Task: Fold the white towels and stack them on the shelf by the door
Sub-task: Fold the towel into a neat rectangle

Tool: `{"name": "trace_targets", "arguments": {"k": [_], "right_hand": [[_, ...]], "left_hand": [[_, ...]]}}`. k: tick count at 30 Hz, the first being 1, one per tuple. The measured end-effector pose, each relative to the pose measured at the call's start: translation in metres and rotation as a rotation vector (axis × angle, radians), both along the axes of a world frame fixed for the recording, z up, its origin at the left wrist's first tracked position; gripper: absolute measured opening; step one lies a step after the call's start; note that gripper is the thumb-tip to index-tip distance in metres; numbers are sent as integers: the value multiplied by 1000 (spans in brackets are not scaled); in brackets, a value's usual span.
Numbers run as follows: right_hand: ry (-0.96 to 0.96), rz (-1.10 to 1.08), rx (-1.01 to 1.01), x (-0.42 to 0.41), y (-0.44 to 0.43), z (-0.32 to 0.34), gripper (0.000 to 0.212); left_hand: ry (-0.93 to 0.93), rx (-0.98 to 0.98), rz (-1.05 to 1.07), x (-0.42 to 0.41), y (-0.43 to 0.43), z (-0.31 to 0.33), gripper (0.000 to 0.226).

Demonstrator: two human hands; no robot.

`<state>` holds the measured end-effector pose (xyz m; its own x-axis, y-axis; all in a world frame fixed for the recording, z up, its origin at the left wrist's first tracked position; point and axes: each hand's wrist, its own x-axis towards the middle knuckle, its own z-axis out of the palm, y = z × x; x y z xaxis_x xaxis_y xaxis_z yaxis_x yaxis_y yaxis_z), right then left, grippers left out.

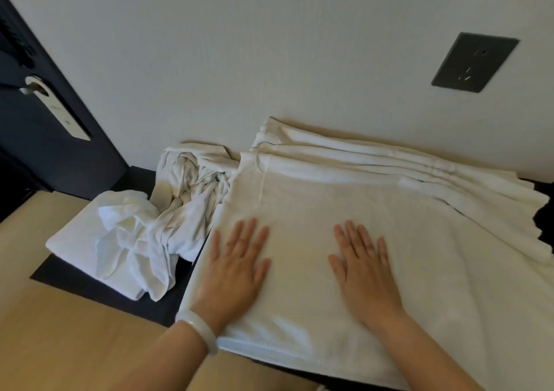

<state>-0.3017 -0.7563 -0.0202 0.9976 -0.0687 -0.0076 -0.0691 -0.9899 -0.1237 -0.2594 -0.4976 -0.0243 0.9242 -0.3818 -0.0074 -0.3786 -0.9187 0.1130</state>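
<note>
left hand (236, 266), right hand (364, 266): flat, fingers straight | pressing towel (302, 198) to smooth creases | crumpled towels (168, 210) unfolded alongside

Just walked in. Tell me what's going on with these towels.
A person is pressing both hands flat on a white towel: left hand and right hand side by side. The towel lies on a pile of other folded towels against the wall. To its left, a crumpled heap of towels waits unfolded, near the dark door.
</note>
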Motion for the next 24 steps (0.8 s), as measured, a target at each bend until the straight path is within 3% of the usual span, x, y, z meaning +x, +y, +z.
{"name": "trace_targets", "arguments": {"k": [6,9,12,16,20,24], "right_hand": [[17,-20,157,-5,12,10,82],[-123,171,390,-28,34,19,54],[-57,366,520,-59,50,29,23],[117,397,511,-82,44,32,17],[135,420,425,-94,39,36,21],[26,452,258,-99,47,39,3]], "left_hand": [[159,-147,261,-11,49,10,58],[171,-277,349,-18,55,19,60],[18,-502,58,-41,63,29,39],[172,-486,-302,-66,75,29,30],[184,-552,-296,-70,82,18,25],[151,-603,-284,-73,82,16,24]]}}
